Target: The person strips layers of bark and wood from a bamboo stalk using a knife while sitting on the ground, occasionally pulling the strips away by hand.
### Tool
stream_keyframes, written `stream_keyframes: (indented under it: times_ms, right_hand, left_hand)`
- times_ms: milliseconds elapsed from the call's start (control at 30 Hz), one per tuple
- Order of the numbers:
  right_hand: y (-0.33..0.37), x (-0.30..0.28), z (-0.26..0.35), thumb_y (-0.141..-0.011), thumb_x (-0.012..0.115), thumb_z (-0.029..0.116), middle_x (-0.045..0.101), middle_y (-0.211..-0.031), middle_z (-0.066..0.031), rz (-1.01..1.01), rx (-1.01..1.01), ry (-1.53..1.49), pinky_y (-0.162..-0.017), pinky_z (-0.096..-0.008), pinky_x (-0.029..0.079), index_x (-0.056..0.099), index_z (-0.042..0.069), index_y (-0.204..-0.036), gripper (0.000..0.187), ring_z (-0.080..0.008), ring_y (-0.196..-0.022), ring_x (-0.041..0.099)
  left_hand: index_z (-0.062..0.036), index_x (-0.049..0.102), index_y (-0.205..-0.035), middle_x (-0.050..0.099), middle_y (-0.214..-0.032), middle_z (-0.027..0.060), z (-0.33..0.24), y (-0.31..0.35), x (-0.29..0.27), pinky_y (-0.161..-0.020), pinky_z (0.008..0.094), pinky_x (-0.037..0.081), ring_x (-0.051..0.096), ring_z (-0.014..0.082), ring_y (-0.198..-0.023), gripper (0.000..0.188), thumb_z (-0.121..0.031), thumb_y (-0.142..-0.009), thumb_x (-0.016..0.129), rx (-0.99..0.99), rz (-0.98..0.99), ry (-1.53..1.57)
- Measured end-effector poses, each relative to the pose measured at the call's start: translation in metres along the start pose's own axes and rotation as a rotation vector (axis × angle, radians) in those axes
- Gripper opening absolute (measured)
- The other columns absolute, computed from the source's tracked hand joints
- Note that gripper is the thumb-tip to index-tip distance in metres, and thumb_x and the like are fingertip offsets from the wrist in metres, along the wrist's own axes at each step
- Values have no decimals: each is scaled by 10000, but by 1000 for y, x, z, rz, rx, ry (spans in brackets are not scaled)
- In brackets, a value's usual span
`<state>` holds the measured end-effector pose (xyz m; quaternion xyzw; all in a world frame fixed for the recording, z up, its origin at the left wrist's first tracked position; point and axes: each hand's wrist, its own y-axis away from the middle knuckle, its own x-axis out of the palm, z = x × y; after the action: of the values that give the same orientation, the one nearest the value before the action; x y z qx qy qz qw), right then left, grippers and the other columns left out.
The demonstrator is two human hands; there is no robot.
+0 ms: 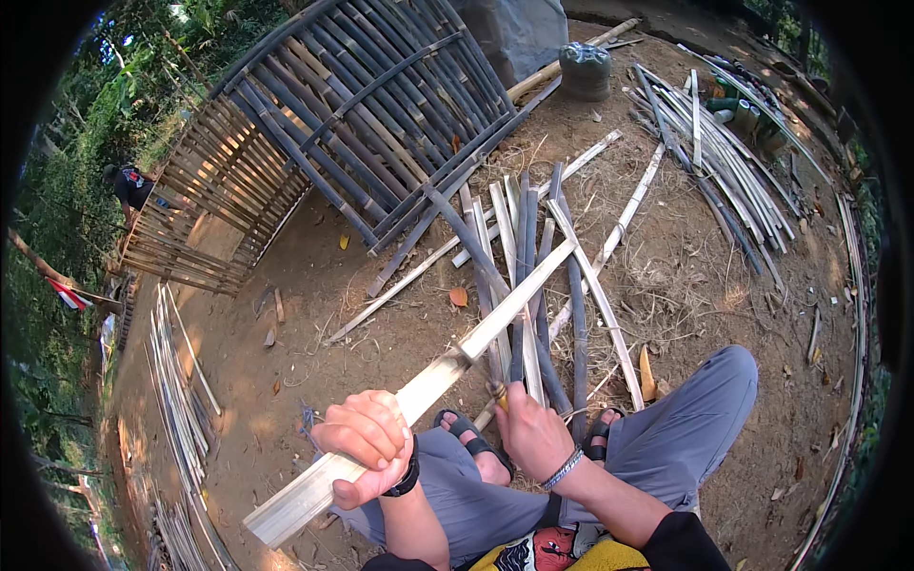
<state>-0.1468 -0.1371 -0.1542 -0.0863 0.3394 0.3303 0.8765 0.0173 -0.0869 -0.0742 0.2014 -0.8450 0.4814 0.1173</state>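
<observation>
Left hand (369, 440) wraps the slat (430, 385); right hand (535, 433) clenches the knife (496, 390) against it; overpressing could skid the knife into the left hand

Bamboo strip (430, 386): long, flat and split, with a pale cream to straw-coloured face; broader at the lower-left end, tapering in view toward the far end. Held aloft on a diagonal, from lower left to upper centre; gripped near the lower end. Knife (483, 372): dark, narrow blade; handle mostly hidden, a yellowish-brown portion showing. Held to the right of the strip, blade across its right edge around mid-length.
</observation>
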Motion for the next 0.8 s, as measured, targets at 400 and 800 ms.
stream_keyframes:
  times_ms: [400, 800]
  right_hand:
    - [-11, 0, -15, -935, 496, 187, 586, -660, -277, -30, 5, 2, -535, -540, 473, 373, -29, -941, 248, -459, -610, 593]
    - [1, 7, -12, -947, 474, 207, 599, -679, -273, 7, -7, 22, -517, -525, 491, 368, -18, -938, 249, -451, -605, 606]
  left_hand:
    - [-107, 424, -461, 364, -333, -40, -3, 0, 7, -333, 212, 255, 350, 84, -256, 548, -469, -820, 625, 18, 38, -5]
    - [-146, 386, -469, 371, -334, -43, -4, 0, 4, -372, 191, 320, 363, 73, -266, 512, -454, -825, 586, 23, 70, -26]
